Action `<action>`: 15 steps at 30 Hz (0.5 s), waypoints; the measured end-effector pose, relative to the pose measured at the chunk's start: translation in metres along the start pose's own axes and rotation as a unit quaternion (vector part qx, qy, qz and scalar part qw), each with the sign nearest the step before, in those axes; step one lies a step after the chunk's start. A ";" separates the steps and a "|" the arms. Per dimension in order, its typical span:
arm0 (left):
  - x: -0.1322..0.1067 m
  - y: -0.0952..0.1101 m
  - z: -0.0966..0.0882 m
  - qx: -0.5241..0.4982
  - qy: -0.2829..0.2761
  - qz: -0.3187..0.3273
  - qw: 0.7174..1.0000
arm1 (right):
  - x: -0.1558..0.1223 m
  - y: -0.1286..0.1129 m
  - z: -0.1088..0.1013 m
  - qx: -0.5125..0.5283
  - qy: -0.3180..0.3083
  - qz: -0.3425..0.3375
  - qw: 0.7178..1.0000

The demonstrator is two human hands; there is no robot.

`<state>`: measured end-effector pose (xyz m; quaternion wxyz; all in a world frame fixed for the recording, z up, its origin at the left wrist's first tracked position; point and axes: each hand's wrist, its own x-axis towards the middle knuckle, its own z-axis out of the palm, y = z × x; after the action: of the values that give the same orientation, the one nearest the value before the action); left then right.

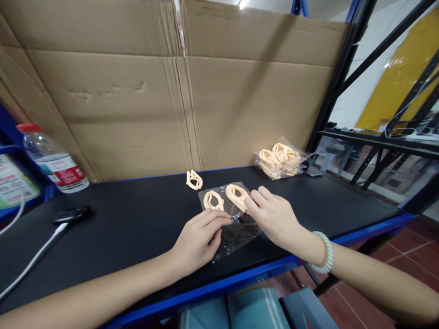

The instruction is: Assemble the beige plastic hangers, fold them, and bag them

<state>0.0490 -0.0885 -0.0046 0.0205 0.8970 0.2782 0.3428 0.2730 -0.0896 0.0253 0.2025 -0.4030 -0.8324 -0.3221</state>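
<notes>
A clear plastic bag (236, 235) lies on the black table (137, 219) with two peach-coloured plastic pieces (213, 200) in its far end. My left hand (199, 240) rests on the bag's near left part, fingers closed in a pinch on the film. My right hand (274, 217) grips the bag's right side, its fingertips touching the right-hand peach piece (236, 195). One loose peach piece (194, 179) sits on the table just beyond the bag.
A filled bag of the same peach pieces (279, 161) lies at the back right. A water bottle (53, 160) stands at the far left, near a black device with a white cable (70, 214). A cardboard wall (171, 87) backs the table.
</notes>
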 end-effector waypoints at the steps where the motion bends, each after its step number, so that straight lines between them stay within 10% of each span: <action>1: 0.000 0.000 0.000 0.002 -0.004 -0.001 1.000 | 0.005 0.004 -0.002 0.032 -0.030 0.017 0.999; 7: 0.000 0.000 0.001 0.009 -0.023 0.003 1.000 | 0.056 0.036 0.000 0.299 -0.101 -0.024 0.949; 15: -0.002 0.001 0.002 0.011 -0.013 0.000 1.000 | 0.156 0.015 0.095 0.093 -0.117 -0.232 0.961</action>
<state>0.0493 -0.0898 -0.0075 0.0147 0.9016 0.2816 0.3281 0.1852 0.0674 0.0564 0.0599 -0.2134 -0.9472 -0.2317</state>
